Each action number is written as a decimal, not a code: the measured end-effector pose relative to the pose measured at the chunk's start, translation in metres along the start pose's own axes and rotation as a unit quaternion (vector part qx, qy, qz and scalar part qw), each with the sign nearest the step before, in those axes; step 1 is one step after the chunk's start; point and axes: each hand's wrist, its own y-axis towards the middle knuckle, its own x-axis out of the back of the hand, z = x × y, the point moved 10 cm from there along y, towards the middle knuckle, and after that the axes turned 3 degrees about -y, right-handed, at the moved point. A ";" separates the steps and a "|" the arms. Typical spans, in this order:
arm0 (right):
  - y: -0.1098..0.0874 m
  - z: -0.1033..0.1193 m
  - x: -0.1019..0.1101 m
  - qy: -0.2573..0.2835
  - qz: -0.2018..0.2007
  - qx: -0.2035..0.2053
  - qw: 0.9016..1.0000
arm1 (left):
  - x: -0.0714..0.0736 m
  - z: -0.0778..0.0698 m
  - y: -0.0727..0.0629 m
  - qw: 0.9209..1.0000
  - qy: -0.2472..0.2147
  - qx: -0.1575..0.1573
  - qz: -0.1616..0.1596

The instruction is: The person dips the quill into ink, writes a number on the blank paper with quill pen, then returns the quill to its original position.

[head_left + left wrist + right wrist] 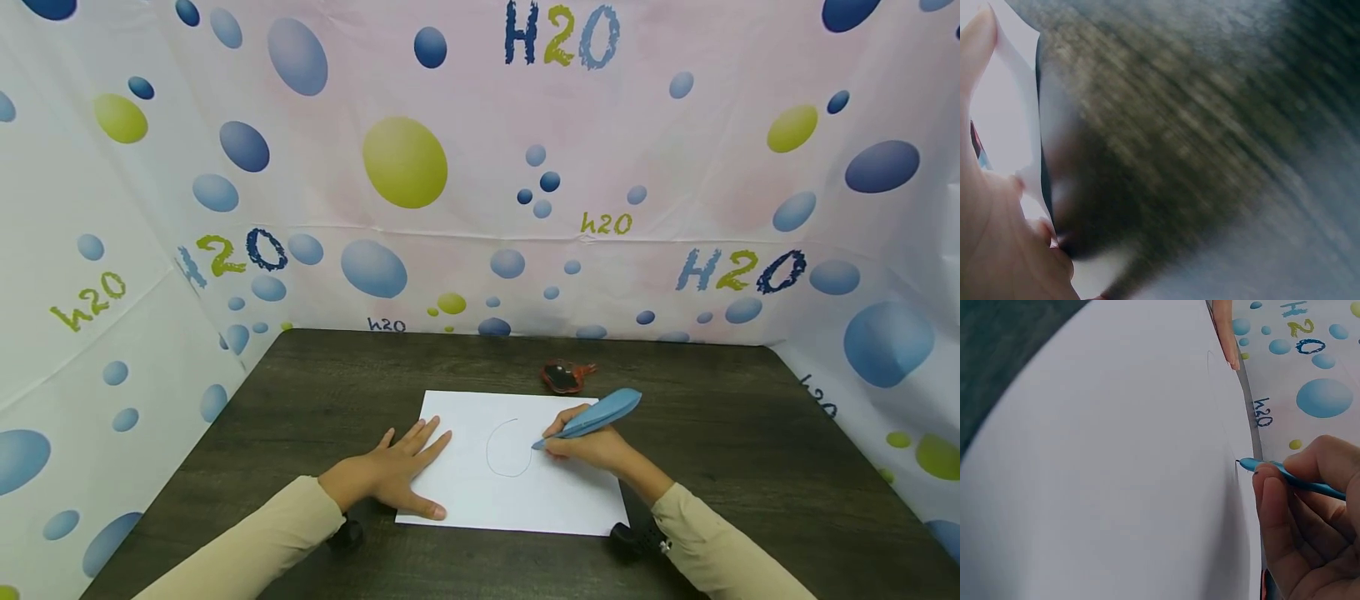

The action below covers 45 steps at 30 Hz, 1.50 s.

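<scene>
A sheet of white paper (465, 508) lies on the dark table, with a thin, unclosed round line drawn near its middle. My right hand (592, 446) pinches a blue feather-shaped pen (603, 411) between thumb and fingers. In the right wrist view the slim tip of the pen (1249, 464) meets the paper (1116, 437) at the drawn line. With fingers spread, my left hand (397, 475) rests on the paper's left edge. The left wrist view shows part of the left hand (1004, 244) beside the paper (1007, 94); the rest is blurred table.
Behind the paper's top right edge lies a small orange-red object with a dark face (564, 377); its kind is unclear. The dark wood-grain table (360, 367) extends around the sheet. A white backdrop (480, 200) with blue and green dots and H2O lettering stands behind and at both sides.
</scene>
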 end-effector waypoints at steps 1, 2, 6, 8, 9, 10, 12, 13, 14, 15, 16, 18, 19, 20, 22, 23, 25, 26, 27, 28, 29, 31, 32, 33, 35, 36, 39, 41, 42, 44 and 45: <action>0.001 -0.001 0.001 0.000 -0.002 -0.004 1.000 | 0.000 0.000 0.000 1.000 0.000 0.000 -0.001; 0.002 -0.002 0.001 0.001 -0.004 -0.008 1.000 | 0.001 0.000 0.000 1.000 0.000 0.000 -0.001; 0.006 -0.006 0.003 -0.002 -0.009 -0.022 1.000 | 0.001 0.000 0.001 1.000 0.001 -0.001 -0.002; 0.008 -0.007 0.003 -0.008 -0.012 -0.029 0.999 | 0.001 0.000 0.001 1.000 0.003 0.000 0.000; 0.009 -0.007 0.004 -0.011 -0.013 -0.033 0.999 | 0.001 0.000 0.001 1.000 0.003 0.000 0.000; 0.009 -0.007 0.004 -0.013 -0.015 -0.037 0.999 | 0.001 0.000 0.001 1.000 0.004 0.001 0.000; 0.010 -0.008 0.004 -0.014 -0.019 -0.043 0.999 | 0.000 0.000 0.002 1.000 0.005 0.001 0.001; 0.011 -0.008 0.004 -0.013 -0.020 -0.045 0.999 | 0.000 0.000 0.002 1.000 0.006 0.001 0.000; 0.011 -0.009 0.004 -0.010 -0.021 -0.047 0.999 | 0.000 0.000 0.002 1.000 0.007 0.001 0.000; 0.012 -0.009 0.003 -0.008 -0.022 -0.049 0.998 | 0.000 0.000 0.002 1.000 0.007 0.002 -0.001; 0.012 -0.009 0.003 -0.004 -0.024 -0.050 0.998 | 0.000 0.000 0.003 1.000 0.009 0.001 -0.001; 0.012 -0.008 0.002 0.003 -0.027 -0.052 0.998 | 0.001 0.000 0.003 1.000 0.012 0.002 -0.001; 0.012 -0.008 0.002 0.006 -0.029 -0.052 0.998 | 0.001 -0.001 0.002 1.000 0.012 0.002 -0.002; 0.013 -0.007 0.002 0.008 -0.031 -0.051 0.998 | 0.001 -0.001 0.002 1.000 0.012 0.003 -0.001; 0.013 -0.006 0.001 0.009 -0.036 -0.048 0.998 | 0.001 -0.001 0.002 1.000 0.012 0.004 -0.001; 0.014 -0.005 0.000 0.008 -0.037 -0.045 0.998 | 0.001 -0.001 0.002 1.000 0.011 0.005 0.000; 0.015 -0.004 -0.001 0.006 -0.040 -0.039 0.998 | 0.001 0.000 0.002 1.000 0.009 0.005 0.000; 0.015 -0.003 -0.002 0.006 -0.041 -0.035 0.999 | 0.001 0.000 0.003 1.000 0.009 0.005 0.001; 0.016 -0.002 -0.004 0.006 -0.041 -0.031 0.999 | 0.000 0.000 0.003 1.000 0.009 0.005 0.001; 0.016 -0.002 -0.005 0.010 -0.040 -0.027 0.999 | 0.000 0.001 0.003 1.000 0.008 0.006 0.002; 0.016 0.000 -0.006 0.011 -0.039 -0.020 0.999 | -0.001 0.001 0.003 1.000 0.008 0.006 0.003; 0.017 0.001 -0.009 0.015 -0.037 -0.016 0.999 | -0.001 0.002 0.003 1.000 0.009 0.007 0.004; 0.017 0.001 -0.011 0.019 -0.035 -0.015 0.999 | -0.002 0.002 0.003 1.000 0.009 0.007 0.004; 0.018 0.001 -0.012 0.020 -0.034 -0.015 0.999 | -0.002 0.002 0.003 1.000 0.009 0.007 0.004; 0.019 0.001 -0.015 0.022 -0.032 -0.020 0.999 | -0.002 0.002 0.003 1.000 0.009 0.007 0.003; 0.019 0.000 -0.016 0.024 -0.032 -0.025 0.999 | -0.001 0.002 0.003 1.000 0.009 0.007 0.002; 0.020 0.000 -0.019 0.027 -0.031 -0.026 0.999 | 0.000 0.000 0.002 1.000 0.009 0.006 0.000; 0.020 0.002 -0.021 0.030 -0.029 -0.021 0.999 | 0.000 -0.001 0.001 1.000 0.008 0.006 -0.001; 0.021 0.004 -0.022 0.030 -0.029 -0.016 0.999 | 0.001 -0.001 0.000 1.000 0.007 0.006 -0.002; 0.021 0.006 -0.024 0.031 -0.028 -0.008 0.999 | 0.001 -0.002 0.000 1.000 0.006 0.005 -0.001; 0.021 0.007 -0.025 0.029 -0.027 -0.007 0.999 | 0.001 -0.002 0.000 1.000 0.006 0.005 -0.001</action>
